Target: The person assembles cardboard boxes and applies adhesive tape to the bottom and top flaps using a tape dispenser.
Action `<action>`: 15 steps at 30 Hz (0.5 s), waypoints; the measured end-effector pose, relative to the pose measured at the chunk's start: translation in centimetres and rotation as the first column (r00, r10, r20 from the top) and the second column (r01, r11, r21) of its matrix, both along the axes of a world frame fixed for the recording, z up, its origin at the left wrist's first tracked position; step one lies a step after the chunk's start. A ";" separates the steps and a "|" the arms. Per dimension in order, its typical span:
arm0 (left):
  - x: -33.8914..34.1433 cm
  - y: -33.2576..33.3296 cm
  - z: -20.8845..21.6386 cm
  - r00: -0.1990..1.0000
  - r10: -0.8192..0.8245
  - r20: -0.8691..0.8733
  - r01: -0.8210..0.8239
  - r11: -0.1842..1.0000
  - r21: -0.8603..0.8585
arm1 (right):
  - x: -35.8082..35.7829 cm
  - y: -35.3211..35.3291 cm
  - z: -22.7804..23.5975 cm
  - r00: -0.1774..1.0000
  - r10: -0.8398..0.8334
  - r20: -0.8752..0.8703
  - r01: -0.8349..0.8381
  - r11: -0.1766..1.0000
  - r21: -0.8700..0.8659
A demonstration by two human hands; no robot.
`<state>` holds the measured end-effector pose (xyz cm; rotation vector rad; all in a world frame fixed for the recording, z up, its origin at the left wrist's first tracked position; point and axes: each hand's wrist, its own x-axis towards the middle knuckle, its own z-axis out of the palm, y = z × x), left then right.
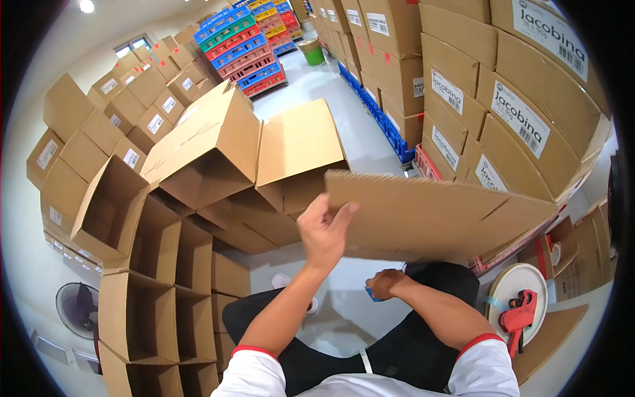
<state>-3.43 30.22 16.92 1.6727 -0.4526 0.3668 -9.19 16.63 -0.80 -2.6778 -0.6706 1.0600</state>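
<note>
My left hand (324, 231) grips the left end of a flat, folded cardboard box (430, 221), with thumb in front and the other fingers mostly hidden. The cardboard is held up in front of me and stretches off to the right above my knee. Below it, apart from the cardboard, my right hand (387, 284) is closed around a small blue object (374, 295); only a bit of it shows, so its kind is unclear. Opened empty cardboard boxes (301, 145) stand just beyond my left hand.
Open cardboard boxes (153, 314) are stacked at my left, near a dark fan (78, 309). Labelled sealed cartons (450, 89) rise on the right. A red handheld dispenser (519, 317) lies on a round white lid (537, 278). Colored plastic crates (241, 56) stand farther back.
</note>
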 end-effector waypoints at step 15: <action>-17.4 18.2 -12.0 0.940 0.208 -0.271 -0.080 0.906 0.416 | -3.6 -8.1 -9.7 0.929 -0.356 -0.098 0.354 0.935 -0.039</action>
